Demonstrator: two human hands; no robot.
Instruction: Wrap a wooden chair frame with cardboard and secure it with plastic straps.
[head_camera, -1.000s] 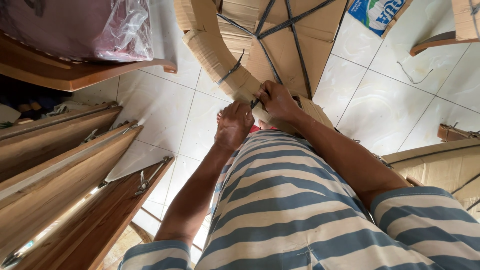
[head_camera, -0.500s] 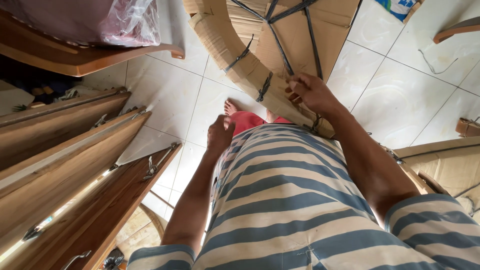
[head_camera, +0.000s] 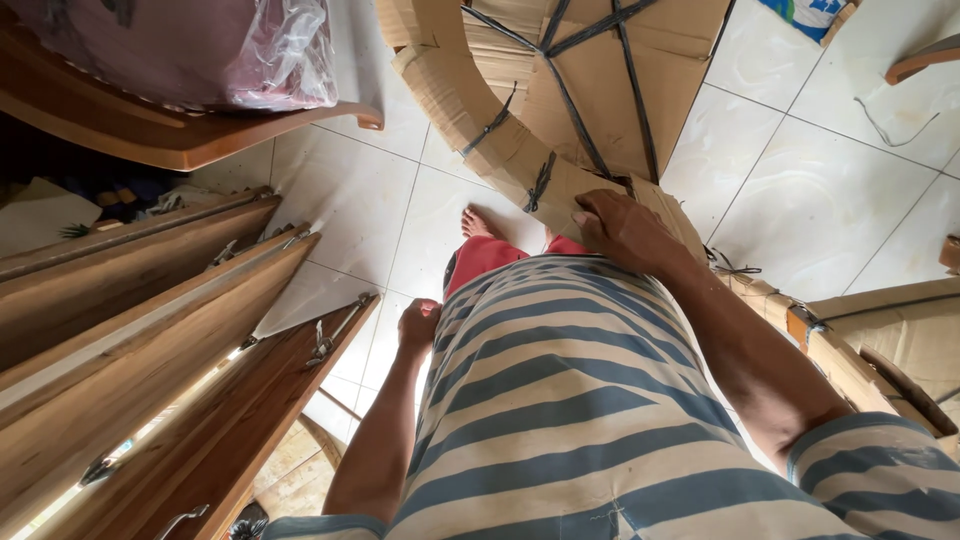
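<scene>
The right hand (head_camera: 625, 228) clamps over the curved edge of the cardboard-wrapped furniture piece (head_camera: 590, 90), which stands on the tiled floor (head_camera: 820, 190) just ahead. The left hand (head_camera: 418, 325) hangs clenched and empty, well apart. Beyond the grip, black straps (head_camera: 560, 100) cross stiff cardboard that looks bulky; the wrapped edge seems the surest hold.

left hand (head_camera: 418, 325): dropped to side | right hand (head_camera: 622, 228): now alone on cardboard-wrapped frame (head_camera: 520, 150)

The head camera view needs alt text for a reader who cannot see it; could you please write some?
Looking down a striped shirt, the right hand grips the edge of a cardboard-wrapped object tied with black straps, while the left hand hangs closed at the person's side. Wooden panels lean at left on a white tiled floor.
</scene>
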